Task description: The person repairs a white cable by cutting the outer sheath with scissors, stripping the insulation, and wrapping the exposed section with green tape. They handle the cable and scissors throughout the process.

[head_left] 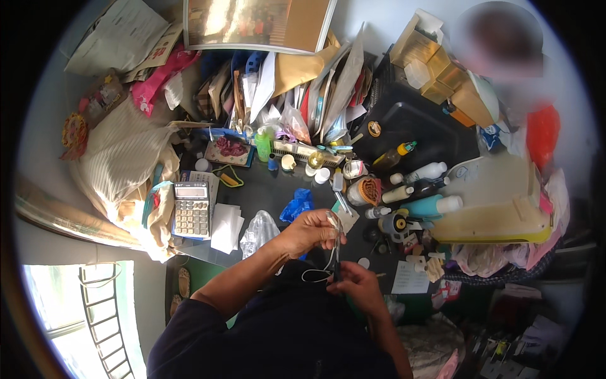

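Above my lap at the desk's front edge, both hands work close together. My left hand (309, 234) is closed, thumb and fingers pinching the upper end of a thin white cord (315, 271), which hangs down in a small loop. Below it and to the right, my right hand (356, 284) is closed around the lower end of a dark, slim thing (338, 264) that reaches up toward the left fingers. Its kind is too small to tell. A blue plastic bag (297, 204) lies just beyond my left hand, and a clear plastic bag (259, 232) beside the left forearm.
A calculator (192, 210) and white papers (225, 228) lie on the left. Bottles, such as a turquoise one (431, 206), and a brush (366, 190) crowd the right. Folders and envelopes (303, 69) stand at the back. A yellow-edged plastic container (492, 202) sits far right.
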Available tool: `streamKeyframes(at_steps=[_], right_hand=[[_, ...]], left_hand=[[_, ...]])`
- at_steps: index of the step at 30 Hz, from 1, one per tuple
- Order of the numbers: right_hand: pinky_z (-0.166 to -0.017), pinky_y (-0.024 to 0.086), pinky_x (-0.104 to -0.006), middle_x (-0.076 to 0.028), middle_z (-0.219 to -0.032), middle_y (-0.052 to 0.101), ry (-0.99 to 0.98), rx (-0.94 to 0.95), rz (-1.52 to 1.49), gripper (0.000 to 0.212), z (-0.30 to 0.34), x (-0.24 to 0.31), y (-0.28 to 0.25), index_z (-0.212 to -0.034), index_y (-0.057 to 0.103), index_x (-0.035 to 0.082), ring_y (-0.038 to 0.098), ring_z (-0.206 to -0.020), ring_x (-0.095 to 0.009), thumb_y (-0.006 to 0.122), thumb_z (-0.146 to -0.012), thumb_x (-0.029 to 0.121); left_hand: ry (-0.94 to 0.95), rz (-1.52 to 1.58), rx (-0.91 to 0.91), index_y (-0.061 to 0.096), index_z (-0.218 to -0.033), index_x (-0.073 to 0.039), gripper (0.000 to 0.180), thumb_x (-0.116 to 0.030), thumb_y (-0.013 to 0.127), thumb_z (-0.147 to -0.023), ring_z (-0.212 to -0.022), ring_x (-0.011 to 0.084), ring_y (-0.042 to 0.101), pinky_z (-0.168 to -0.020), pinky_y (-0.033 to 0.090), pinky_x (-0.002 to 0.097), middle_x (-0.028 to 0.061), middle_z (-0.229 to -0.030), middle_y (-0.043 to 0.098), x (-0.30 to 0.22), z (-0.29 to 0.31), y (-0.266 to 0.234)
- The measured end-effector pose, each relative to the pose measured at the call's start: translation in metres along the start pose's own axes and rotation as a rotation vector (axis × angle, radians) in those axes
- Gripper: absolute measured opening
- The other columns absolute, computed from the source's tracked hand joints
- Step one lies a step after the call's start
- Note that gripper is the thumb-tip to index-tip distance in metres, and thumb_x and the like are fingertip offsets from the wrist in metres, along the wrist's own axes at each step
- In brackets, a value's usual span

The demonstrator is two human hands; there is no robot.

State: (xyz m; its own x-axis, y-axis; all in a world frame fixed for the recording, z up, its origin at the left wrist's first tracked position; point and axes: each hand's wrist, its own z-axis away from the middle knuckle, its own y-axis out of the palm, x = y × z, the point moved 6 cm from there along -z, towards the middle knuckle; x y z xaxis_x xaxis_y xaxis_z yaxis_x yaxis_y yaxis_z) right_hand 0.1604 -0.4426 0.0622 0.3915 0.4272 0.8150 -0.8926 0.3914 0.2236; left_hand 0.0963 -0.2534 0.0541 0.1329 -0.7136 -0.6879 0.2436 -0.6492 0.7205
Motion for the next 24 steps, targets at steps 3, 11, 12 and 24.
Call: streamKeyframes(at_steps=[3,11,12,24], right_hand=[[-0.083,0.061,-0.034,-0.02,-0.114,0.072,-0.034,0.042,-0.012,0.054,-0.002,0.0,0.0,-0.14,0.051,-0.008,0.075,-0.096,-0.026,0.072,-0.09,-0.003],[-0.083,0.062,-0.0349,-0.02,-0.114,0.072,-0.063,0.069,0.009,0.052,0.001,0.009,0.004,-0.141,0.05,-0.008,0.075,-0.096,-0.027,0.067,-0.092,-0.004],[-0.083,0.062,-0.0349,-0.02,-0.114,0.072,-0.066,0.068,0.011,0.051,0.001,0.007,0.003,-0.14,0.05,-0.008,0.075,-0.096,-0.028,0.066,-0.092,-0.005],[-0.084,0.06,-0.0359,-0.018,-0.116,0.07,-0.152,0.134,0.007,0.044,-0.002,0.021,0.001,-0.142,0.051,-0.008,0.074,-0.095,-0.026,0.056,-0.101,0.008]], left_hand=[[0.003,-0.002,0.014,0.065,-0.104,-0.005,0.013,-0.014,0.072,-0.097,-0.072,0.0108,0.065,-0.065,0.051,0.0226,0.0145,-0.098,0.075,0.0,-0.001,0.004],[0.068,0.071,-0.011,0.066,-0.102,-0.003,0.012,-0.012,0.072,-0.097,-0.068,0.0118,0.063,-0.062,0.049,0.0229,0.0174,-0.095,0.073,-0.003,-0.003,-0.002],[0.069,0.08,-0.019,0.066,-0.102,-0.003,0.012,-0.012,0.072,-0.097,-0.068,0.0119,0.063,-0.062,0.049,0.0229,0.0178,-0.095,0.073,-0.003,-0.003,-0.003],[0.074,0.135,-0.041,0.066,-0.11,-0.006,0.011,-0.011,0.067,-0.1,-0.072,0.0087,0.066,-0.066,0.053,0.0214,0.0137,-0.1,0.074,0.001,-0.003,-0.013]])
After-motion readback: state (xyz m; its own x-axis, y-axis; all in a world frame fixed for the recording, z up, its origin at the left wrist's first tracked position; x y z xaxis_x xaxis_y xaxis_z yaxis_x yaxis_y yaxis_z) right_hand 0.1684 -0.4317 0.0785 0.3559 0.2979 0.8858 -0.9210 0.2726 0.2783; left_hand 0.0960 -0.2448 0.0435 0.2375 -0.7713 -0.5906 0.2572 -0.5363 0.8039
